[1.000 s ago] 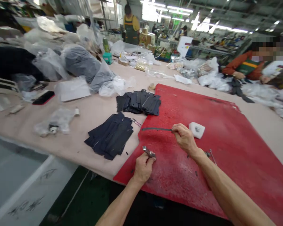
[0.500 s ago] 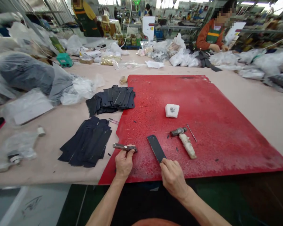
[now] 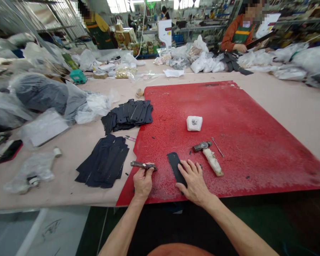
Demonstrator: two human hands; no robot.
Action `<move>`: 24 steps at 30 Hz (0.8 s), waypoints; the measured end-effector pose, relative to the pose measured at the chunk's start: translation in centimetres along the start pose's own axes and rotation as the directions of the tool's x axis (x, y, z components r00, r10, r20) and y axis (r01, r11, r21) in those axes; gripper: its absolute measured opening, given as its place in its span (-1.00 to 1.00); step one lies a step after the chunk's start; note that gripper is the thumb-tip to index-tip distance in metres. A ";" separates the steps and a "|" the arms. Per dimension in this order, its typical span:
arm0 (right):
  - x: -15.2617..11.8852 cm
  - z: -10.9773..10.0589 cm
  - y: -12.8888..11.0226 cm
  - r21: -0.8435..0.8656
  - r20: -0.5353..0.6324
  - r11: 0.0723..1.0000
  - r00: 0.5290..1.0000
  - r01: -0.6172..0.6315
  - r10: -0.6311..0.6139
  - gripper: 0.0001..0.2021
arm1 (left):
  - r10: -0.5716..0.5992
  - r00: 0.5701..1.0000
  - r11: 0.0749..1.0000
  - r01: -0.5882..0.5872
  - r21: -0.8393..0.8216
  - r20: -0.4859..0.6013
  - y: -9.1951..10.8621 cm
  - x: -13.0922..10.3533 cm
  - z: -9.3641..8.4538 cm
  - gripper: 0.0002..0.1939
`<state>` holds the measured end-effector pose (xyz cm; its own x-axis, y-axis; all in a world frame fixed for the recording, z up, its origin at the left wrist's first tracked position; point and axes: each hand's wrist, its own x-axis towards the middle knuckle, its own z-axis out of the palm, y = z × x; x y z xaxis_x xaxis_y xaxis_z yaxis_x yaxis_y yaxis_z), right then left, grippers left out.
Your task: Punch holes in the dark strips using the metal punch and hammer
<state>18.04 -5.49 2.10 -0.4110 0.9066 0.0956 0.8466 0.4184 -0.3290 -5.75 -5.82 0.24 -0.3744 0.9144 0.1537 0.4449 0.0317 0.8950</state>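
My left hand (image 3: pixel 143 185) is closed around a metal punch (image 3: pixel 139 164), which lies sideways just above the red mat. To its right, a dark strip (image 3: pixel 174 161) rests flat on the mat. My right hand (image 3: pixel 193 179) is open, its spread fingers laid over the strip's lower right side. A hammer (image 3: pixel 212 162) with a wrapped white handle lies right of that hand, beside a thin metal rod (image 3: pixel 217 147). Farther back sits a white block (image 3: pixel 194 123) with small shiny pieces on top.
The red mat (image 3: pixel 242 135) covers the table's middle. Left of it are a fanned pile of dark strips (image 3: pixel 102 161) and a second heap of dark pieces (image 3: pixel 130 113). Plastic bags (image 3: pixel 40 92) crowd the left side. A co-worker (image 3: pixel 236 35) handles something across the table.
My right hand has let go of the strip's near end and spread flat over it, and the strip now lies down on the mat. My left hand still grips the punch.
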 end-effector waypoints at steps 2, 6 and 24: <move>-0.4 1.0 -0.3 -0.035 0.009 0.999 0.999 0.032 -0.032 -0.37 | -0.023 1.000 1.000 0.024 -0.018 0.017 0.2 0.2 0.1 -0.78; -1.4 2.6 -1.6 -0.066 -0.053 0.998 0.999 -0.004 0.000 -0.39 | -0.058 0.998 0.996 0.061 -0.066 0.038 1.0 0.9 1.0 -0.77; -1.0 2.2 -4.4 -0.005 -0.051 0.992 0.991 -0.124 0.124 -0.37 | 0.033 0.975 0.963 0.029 -0.270 0.222 3.2 2.9 5.2 -0.82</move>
<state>13.93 -8.37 1.37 -0.2854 0.9530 0.1021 0.8927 0.3031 -0.3335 -1.18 -0.96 1.33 -0.1698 0.9817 0.0860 0.1980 -0.0515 0.9788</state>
